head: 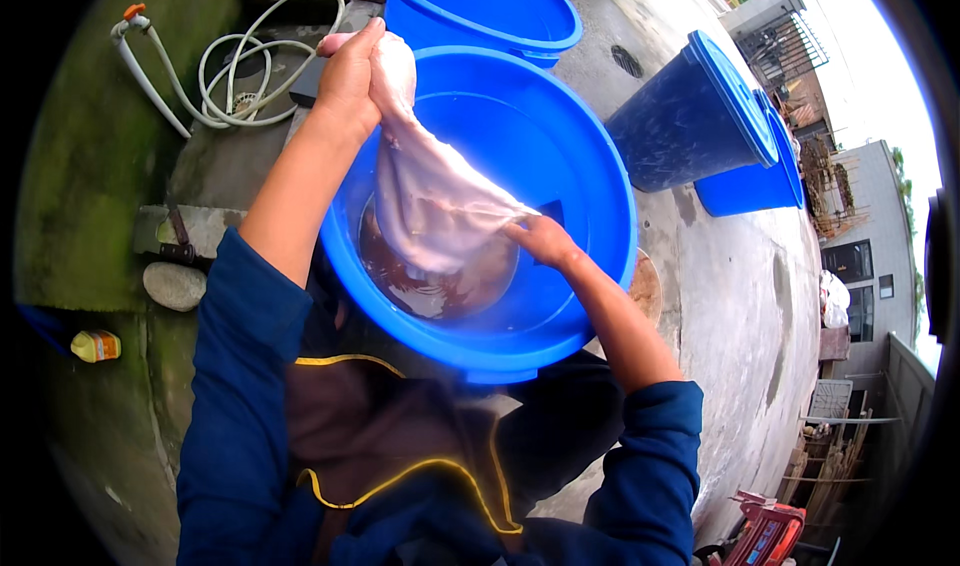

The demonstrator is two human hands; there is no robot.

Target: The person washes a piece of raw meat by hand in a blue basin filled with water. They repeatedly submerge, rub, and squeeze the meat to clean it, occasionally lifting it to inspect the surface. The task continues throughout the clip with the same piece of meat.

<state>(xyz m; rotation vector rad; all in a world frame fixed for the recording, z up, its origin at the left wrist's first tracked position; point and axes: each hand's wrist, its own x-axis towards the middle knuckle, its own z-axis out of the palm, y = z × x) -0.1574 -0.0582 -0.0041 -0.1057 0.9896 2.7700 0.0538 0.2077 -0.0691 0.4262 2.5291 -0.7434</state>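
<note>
A pale, slick, fleshy sheet, which looks like raw animal skin or stomach, hangs stretched over a round blue plastic tub. My left hand is raised near the tub's far left rim and grips the sheet's bunched upper end, part of which sticks out past the fist. Lower and to the right, inside the tub's outline, my right hand pinches the opposite edge between thumb and fingers. Beneath the sagging middle, murky brownish water covers the tub's bottom. The tub stands right before my knees.
Another blue tub stands just beyond. A tall blue bin is at the right, with a floor drain near it. A pale hose lies coiled at the left, near a stone and a yellow container.
</note>
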